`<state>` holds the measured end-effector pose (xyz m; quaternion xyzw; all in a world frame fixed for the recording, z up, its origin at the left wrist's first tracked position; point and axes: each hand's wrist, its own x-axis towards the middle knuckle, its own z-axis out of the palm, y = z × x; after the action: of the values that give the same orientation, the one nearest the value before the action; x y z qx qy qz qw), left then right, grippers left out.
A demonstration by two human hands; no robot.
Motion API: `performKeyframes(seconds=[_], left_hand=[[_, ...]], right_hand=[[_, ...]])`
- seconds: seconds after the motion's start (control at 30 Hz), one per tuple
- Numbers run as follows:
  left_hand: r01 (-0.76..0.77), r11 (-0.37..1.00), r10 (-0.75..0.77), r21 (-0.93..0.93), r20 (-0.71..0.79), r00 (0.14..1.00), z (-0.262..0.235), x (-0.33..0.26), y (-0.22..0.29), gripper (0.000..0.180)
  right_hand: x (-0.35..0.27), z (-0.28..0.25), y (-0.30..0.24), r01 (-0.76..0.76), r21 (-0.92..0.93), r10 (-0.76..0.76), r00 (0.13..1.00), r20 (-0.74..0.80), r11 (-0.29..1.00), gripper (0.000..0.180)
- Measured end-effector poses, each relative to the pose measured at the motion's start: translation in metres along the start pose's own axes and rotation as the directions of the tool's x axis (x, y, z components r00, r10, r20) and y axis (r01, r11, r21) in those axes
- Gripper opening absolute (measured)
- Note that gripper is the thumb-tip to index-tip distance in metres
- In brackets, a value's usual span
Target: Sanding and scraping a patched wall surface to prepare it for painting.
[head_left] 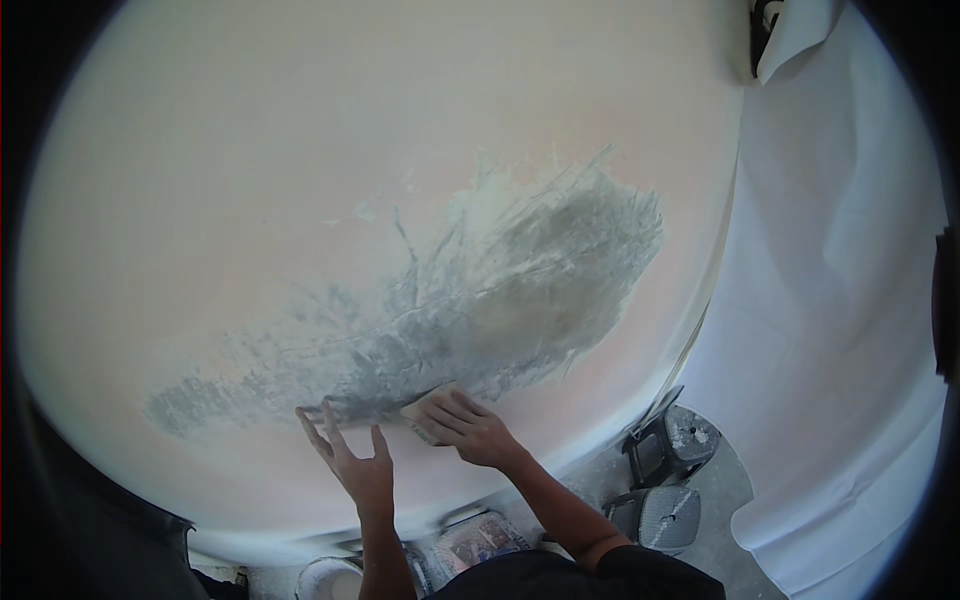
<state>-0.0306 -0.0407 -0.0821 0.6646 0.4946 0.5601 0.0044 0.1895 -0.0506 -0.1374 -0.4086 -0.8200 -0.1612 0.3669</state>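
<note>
A large, pale, slightly pinkish panel [250, 270] fills most of the view. Across its middle runs a rough grey patch [550, 300] with scratches and smeared, whitish edges. My right hand [468, 428] presses a thin, pale sanding pad [418, 425] flat on the patch's lower edge, fingers laid over it. The pad's underside is hidden. Just to the left, my left hand [355, 465] has its fingers spread, tips at the lower edge of the grey area, holding nothing. Whether all those fingertips touch the panel is hard to tell.
Two dark, dusty stools [668, 515] [685, 440] stand on the floor at lower right. White sheeting [830, 330] hangs along the right side. Below the panel are a white bucket [330, 580] and a container with a colourful printed surface [482, 540].
</note>
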Motion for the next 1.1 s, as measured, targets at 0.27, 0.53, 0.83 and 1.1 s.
performKeyframes(seconds=[0.27, 0.53, 0.83, 1.1], left_hand=[[-0.129, 0.984, 0.126, 0.123, 0.029, 0.992, 0.069, -0.015, 0.049, 0.094], [-0.051, 0.973, 0.051, 0.224, 0.007, 0.999, 0.08, -0.015, 0.057, 0.102], [0.016, 0.968, -0.016, 0.251, 0.0, 1.0, 0.075, -0.018, 0.062, 0.091], [-0.007, 0.958, 0.009, 0.287, -0.005, 1.0, 0.072, -0.013, 0.065, 0.085]], right_hand=[[-0.088, -0.143, 0.117, -0.637, 0.524, 0.693, 0.021, -0.721, 0.565, 0.033], [-0.048, -0.181, 0.167, -0.639, 0.359, 0.553, 0.126, -0.824, 0.68, 0.038], [-0.024, -0.086, 0.12, -0.188, -0.084, 0.136, 0.895, -0.424, 0.979, 0.038], [-0.026, -0.108, 0.156, -0.482, -0.044, 0.334, 0.668, -0.665, 0.875, 0.035]])
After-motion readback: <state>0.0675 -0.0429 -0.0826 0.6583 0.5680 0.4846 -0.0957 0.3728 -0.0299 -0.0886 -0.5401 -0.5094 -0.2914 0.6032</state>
